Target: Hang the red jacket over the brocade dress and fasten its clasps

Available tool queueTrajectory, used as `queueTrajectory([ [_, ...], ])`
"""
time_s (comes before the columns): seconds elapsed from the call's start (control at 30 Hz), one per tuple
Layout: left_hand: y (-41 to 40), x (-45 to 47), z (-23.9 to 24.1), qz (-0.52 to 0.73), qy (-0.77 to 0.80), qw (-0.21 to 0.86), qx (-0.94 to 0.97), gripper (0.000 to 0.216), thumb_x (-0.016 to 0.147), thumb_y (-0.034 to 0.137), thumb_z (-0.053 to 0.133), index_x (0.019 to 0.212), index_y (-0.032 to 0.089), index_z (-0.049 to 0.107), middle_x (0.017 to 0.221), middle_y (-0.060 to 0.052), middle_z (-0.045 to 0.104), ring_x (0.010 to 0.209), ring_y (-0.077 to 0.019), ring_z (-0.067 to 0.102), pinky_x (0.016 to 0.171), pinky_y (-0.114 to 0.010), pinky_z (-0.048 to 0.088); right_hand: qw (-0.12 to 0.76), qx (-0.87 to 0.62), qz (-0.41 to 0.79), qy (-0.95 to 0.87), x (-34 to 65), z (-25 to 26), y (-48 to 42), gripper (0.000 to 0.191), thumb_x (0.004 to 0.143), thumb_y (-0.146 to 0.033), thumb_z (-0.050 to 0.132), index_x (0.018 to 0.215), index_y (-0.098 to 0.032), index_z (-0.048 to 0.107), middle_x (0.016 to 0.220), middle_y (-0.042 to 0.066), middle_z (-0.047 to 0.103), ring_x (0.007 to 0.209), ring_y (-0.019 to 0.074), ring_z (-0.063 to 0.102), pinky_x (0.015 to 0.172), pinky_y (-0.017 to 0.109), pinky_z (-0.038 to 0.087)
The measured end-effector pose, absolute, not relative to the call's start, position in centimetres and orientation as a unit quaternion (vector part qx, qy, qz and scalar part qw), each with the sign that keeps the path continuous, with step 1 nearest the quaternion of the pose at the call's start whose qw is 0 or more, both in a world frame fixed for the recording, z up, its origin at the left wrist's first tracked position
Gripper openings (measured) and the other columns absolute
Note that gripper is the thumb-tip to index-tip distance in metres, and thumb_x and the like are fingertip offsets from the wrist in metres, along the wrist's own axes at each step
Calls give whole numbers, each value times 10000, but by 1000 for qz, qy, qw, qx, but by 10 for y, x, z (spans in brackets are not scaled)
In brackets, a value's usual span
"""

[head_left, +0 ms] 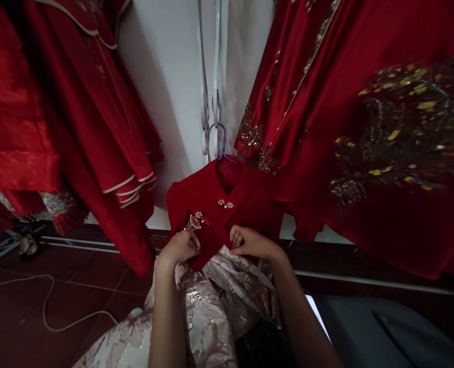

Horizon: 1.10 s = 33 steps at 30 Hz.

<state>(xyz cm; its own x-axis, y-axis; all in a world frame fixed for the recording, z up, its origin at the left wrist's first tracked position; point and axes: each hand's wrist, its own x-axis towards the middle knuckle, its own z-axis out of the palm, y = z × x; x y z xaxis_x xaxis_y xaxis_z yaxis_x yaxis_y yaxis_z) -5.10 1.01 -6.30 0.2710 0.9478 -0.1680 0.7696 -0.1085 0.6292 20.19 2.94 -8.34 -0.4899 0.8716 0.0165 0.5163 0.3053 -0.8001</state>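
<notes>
A red jacket (211,186) hangs in front of me on a purple hanger (223,138), its crossed front facing me. It carries a pearl clasp (225,204) near the neckline and a beaded brooch with tassels (194,221) on the left side. My left hand (181,247) is closed on the jacket's front below the brooch. Opposite it, my right hand (253,242) pinches the cloth at the lower right front. Pale brocade fabric (207,301) with a shiny pattern bunches beneath both hands. The fingertips and the exact edges they grip are partly hidden.
Red garments with cream piping (112,128) hang at left. A red gown with gold sequin embroidery (414,122) hangs at right. White metal bars (207,76) run down the wall. A pale cable (50,301) lies on the tiled floor, and a grey-green padded surface (376,332) sits lower right.
</notes>
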Motion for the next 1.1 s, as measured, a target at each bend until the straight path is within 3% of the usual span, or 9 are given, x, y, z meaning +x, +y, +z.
queueTrajectory([
  [0.2,-2,-54,-49,161,570,309,745,179,631,255,564,758,153,638,671,-14,635,638,-131,579,561,-194,400,280,-471,273,-791,181,-54,10,214,580,-126,607,758,-193,508,668,-24,545,641,121,515,595,229,392],
  [0.37,-1,-57,-43,155,562,296,757,178,607,165,530,743,124,637,667,-8,618,614,-113,535,536,-185,364,364,-343,383,-776,138,-25,-28,219,662,-164,594,852,-214,495,798,-10,573,721,114,534,569,186,416],
  [0.5,3,-58,-48,145,577,250,764,115,612,201,539,642,111,603,585,-7,555,560,-110,482,472,-193,291,460,-398,375,-700,102,-53,-18,143,721,-260,603,793,-204,493,785,-2,567,677,114,542,559,205,449],
  [0.63,5,-59,-53,155,575,228,770,142,625,259,558,648,126,602,578,-2,543,576,-116,483,483,-194,292,435,-426,398,-686,92,-85,4,152,709,-274,639,779,-193,532,764,4,603,691,132,577,639,251,477],
  [0.83,3,-58,-50,170,562,284,758,198,648,284,554,722,119,635,622,-8,599,591,-123,518,511,-196,343,388,-357,465,-711,118,-79,10,167,707,-176,629,869,-168,587,852,31,642,787,138,600,753,280,480],
  [1.1,1,-56,-45,203,524,309,767,283,711,365,534,735,114,662,645,-26,640,585,-114,534,548,-195,381,378,-398,423,-721,128,-72,11,121,713,-168,619,831,-164,598,817,32,645,752,132,597,706,275,490],
])
